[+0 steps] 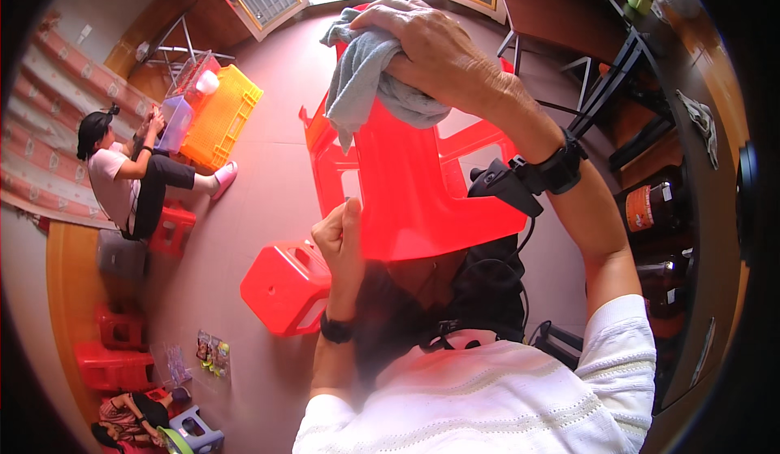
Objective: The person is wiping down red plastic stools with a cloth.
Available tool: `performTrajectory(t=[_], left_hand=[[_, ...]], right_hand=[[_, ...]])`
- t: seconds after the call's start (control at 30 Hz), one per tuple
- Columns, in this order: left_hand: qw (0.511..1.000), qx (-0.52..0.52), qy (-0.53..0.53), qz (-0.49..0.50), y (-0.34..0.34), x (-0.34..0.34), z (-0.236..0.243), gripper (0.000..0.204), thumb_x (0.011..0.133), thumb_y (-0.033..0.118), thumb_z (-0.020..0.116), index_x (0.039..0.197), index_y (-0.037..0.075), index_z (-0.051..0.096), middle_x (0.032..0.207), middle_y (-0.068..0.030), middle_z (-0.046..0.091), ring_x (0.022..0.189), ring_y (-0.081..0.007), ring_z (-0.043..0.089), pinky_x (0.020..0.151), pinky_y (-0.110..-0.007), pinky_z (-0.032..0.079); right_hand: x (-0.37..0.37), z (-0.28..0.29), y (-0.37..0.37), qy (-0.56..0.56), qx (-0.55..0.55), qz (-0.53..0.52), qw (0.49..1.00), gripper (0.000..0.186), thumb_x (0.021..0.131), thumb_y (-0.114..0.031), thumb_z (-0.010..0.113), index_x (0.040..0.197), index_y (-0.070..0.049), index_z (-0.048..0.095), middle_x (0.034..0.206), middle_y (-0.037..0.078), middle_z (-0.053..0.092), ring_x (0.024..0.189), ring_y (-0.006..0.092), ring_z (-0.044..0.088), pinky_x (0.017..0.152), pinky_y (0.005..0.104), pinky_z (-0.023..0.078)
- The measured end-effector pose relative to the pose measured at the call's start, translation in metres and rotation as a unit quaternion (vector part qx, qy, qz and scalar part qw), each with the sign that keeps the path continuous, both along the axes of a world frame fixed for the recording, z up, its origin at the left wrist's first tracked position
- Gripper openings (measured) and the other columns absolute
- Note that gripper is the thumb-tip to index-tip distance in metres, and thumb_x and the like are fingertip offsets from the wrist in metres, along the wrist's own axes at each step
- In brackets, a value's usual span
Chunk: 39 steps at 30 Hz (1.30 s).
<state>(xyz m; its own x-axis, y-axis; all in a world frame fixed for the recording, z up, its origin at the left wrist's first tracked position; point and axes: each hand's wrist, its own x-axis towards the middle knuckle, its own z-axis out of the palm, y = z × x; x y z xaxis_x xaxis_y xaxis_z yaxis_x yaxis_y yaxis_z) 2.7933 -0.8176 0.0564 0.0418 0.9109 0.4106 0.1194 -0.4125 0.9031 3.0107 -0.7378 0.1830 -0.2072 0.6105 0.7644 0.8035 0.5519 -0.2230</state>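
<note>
A red plastic chair point(406, 186) stands right in front of me. My right hand point(431, 52) is closed over a bunched grey-blue cloth point(361, 88) and presses it on the chair's far upper part. Folds of the cloth hang down over the red surface. My left hand point(340, 238) is curled into a fist at the chair's near left edge, thumb up, and appears to grip that edge; its fingertips are hidden. A black strap with a small camera point(512, 182) sits on my right wrist, with a cable running down from it.
A red stool point(284, 287) stands left of the chair. Further left a person point(122, 169) sits by an orange crate point(223, 117) and clear bins. Another person point(134, 417) is at lower left. Dark tables point(561, 15) and large brown bottles point(654, 206) line the right side.
</note>
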Motion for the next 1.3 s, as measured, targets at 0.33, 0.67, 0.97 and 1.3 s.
performTrajectory(t=[0.33,0.67,0.97,1.3], left_hand=[[0.986,-0.022,-0.16,0.036,0.028,-0.046,-0.048,0.045,0.096,0.028,0.052,0.062,-0.001,0.046,0.053,0.0057,0.042,0.052,-0.0025,0.039,0.045,-0.024,0.031],[0.938,-0.185,-0.285,-0.07,0.045,-0.079,-0.062,0.029,0.095,0.031,0.052,0.084,0.005,0.059,0.071,0.0045,0.058,0.061,-0.0026,0.052,0.054,-0.02,0.043],[0.995,-0.041,0.016,0.092,0.046,-0.07,-0.01,0.054,0.096,0.051,0.044,0.113,0.001,0.055,0.1,-0.0074,0.058,0.092,-0.0129,0.055,0.082,-0.03,0.046],[0.982,-0.057,0.159,0.088,0.047,-0.033,0.012,0.084,0.076,0.045,0.075,0.133,-0.005,0.039,0.133,-0.0234,0.045,0.129,-0.0314,0.039,0.107,-0.04,0.03]], right_hand=[[-0.074,-0.03,-0.064,-0.03,-0.08,0.101,0.991,0.038,0.071,-0.011,0.068,0.108,-0.008,0.057,0.106,0.011,0.052,0.096,0.028,0.057,0.078,0.0414,0.048],[-0.093,-0.063,-0.12,-0.172,-0.132,0.081,0.973,0.051,0.07,-0.012,0.072,0.119,-0.013,0.056,0.116,0.006,0.053,0.105,0.0232,0.056,0.086,0.0376,0.045],[-0.042,-0.094,-0.14,-0.128,-0.159,0.012,0.979,0.048,0.067,-0.017,0.078,0.112,-0.02,0.061,0.115,0.0,0.057,0.106,0.0197,0.057,0.085,0.0369,0.048],[0.009,-0.13,-0.145,-0.032,-0.174,-0.028,0.984,0.053,0.061,-0.018,0.083,0.11,-0.023,0.064,0.119,-0.001,0.057,0.109,0.0225,0.054,0.092,0.0358,0.048]])
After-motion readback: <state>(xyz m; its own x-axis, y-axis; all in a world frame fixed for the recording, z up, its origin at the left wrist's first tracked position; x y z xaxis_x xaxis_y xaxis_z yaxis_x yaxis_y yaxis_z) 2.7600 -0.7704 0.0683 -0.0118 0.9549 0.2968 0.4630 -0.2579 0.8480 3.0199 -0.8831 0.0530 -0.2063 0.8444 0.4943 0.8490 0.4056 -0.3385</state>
